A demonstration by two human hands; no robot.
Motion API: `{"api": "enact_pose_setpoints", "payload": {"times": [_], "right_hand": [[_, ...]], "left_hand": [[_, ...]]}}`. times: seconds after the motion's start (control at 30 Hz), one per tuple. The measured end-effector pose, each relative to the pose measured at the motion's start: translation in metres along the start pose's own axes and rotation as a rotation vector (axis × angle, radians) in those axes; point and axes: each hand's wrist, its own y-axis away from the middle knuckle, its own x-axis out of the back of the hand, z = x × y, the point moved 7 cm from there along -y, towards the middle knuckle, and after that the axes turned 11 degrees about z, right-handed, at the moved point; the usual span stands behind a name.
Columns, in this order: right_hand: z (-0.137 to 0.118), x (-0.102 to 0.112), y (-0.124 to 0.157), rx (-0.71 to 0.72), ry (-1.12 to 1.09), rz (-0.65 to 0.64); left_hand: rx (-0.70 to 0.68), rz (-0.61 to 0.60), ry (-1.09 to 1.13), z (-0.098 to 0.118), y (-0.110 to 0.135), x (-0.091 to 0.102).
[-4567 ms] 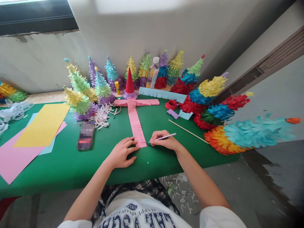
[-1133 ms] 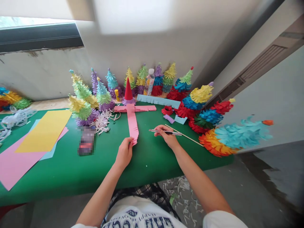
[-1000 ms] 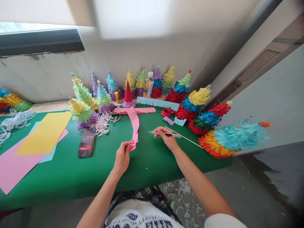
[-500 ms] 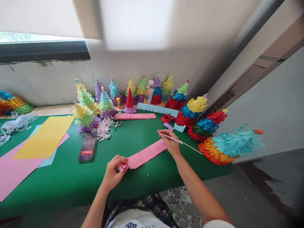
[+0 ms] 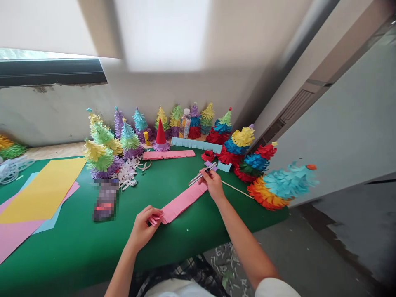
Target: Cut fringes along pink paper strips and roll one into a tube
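Note:
A pink fringed paper strip [image 5: 182,201] lies slanted on the green table [image 5: 77,247]. My left hand [image 5: 142,227] pinches its near end, fingers closed on the paper. My right hand [image 5: 212,182] rests at the strip's far end and grips a thin silver craft knife [image 5: 199,177] that points left. A second pink fringed strip [image 5: 168,154] lies across the table farther back, in front of a red paper cone [image 5: 160,134].
Rows of fringed paper trees [image 5: 105,144] line the back and right edge, one large one [image 5: 283,185] overhanging the corner. Yellow paper [image 5: 40,189] and pink sheets lie at left. A blurred dark object [image 5: 104,200], a thin wooden stick [image 5: 236,189], a bottle [image 5: 185,123] and paper scraps [image 5: 128,175] are nearby.
My left hand lifted the long pink strip off the crossing strip and swung it round to lie slanted across the table. My right hand moved with the knife to the strip's far end.

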Motion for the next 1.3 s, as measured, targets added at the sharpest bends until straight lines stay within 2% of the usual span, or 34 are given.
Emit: {"api": "enact_pose_setpoints", "payload": {"times": [0.17, 0.33, 0.57, 0.73, 0.83, 0.93, 1.0, 1.07, 1.3], "right_hand": [[0.004, -0.035, 0.012, -0.073, -0.104, 0.058], [0.016, -0.05, 0.02, -0.145, -0.122, 0.069], [0.023, -0.045, 0.023, -0.161, -0.177, 0.084], [-0.001, -0.019, -0.006, 0.077, -0.168, 0.186], [-0.017, 0.005, -0.035, 0.255, 0.063, 0.255], [-0.026, 0.017, -0.058, 0.437, 0.565, 0.281], [-0.022, 0.014, -0.066, 0.49, 0.894, 0.244], [-0.016, 0.008, -0.069, 0.496, 1.076, 0.202], [-0.006, -0.019, -0.074, 0.469, 1.381, 0.13]], "left_hand": [[-0.002, 0.007, -0.006, -0.001, 0.0, -0.001], [-0.018, 0.008, -0.001, 0.001, 0.0, -0.001], [0.005, -0.028, 0.007, 0.004, 0.0, -0.001], [0.037, -0.091, 0.035, 0.006, 0.001, -0.002], [0.049, -0.082, 0.035, 0.005, 0.001, -0.002], [0.053, -0.07, 0.026, 0.003, 0.0, -0.002], [0.056, -0.063, 0.021, 0.003, -0.001, -0.003], [0.056, -0.06, 0.02, 0.003, -0.001, -0.002], [0.045, -0.076, 0.028, 0.007, 0.001, -0.003]]}}
